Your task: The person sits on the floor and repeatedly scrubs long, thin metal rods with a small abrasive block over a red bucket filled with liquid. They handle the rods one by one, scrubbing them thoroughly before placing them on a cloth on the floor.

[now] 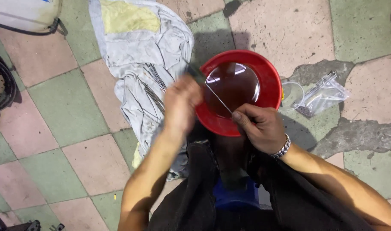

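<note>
A thin metal rod (219, 99) is pinched at its near end between the thumb and fingers of the right hand (259, 127), on whose wrist a metal bracelet (282, 147) is worn. The left hand (181, 102), blurred, is closed around a dark-handled tool (195, 72) at the rod's far end. Both hands are held over a red bowl (238, 92) of dark liquid, set on the tiled floor (67, 102) just beyond the knees. To the left a grey cloth (139, 51) is spread, more thin rods (154, 90) lying on it. To the right a clear plastic bag (321, 95) of metal parts is seen.
</note>
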